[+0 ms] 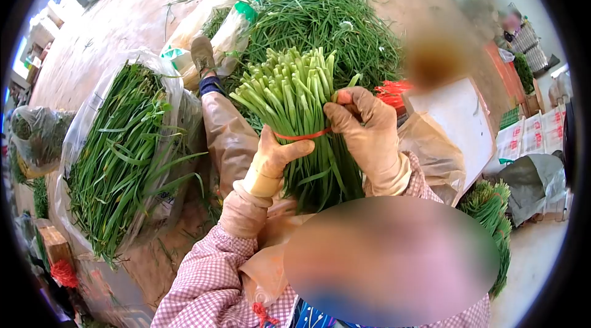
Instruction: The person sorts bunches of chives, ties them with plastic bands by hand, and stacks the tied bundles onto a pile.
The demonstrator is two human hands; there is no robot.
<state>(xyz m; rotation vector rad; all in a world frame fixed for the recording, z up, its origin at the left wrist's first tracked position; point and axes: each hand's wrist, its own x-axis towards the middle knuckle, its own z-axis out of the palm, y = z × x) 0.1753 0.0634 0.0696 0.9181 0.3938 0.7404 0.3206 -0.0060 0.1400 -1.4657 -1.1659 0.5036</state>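
Observation:
A thick bunch of green stalks point(301, 103) stands between my gloved hands, its pale cut ends up and its leaves hanging down. Around its middle runs a red tie point(303, 136). My left hand point(274, 159) is wrapped round the bunch from the left, with the thumb over the front just below the tie. At the right side, my right hand point(363, 128) pinches the end of the red tie between thumb and fingers.
Behind the bunch lies a big pile of loose green leaves point(314, 17). An open plastic bag of leaves point(123, 149) is at the left. On the right are red ties point(394, 94), a white board point(458, 119) and tied green bundles point(489, 205).

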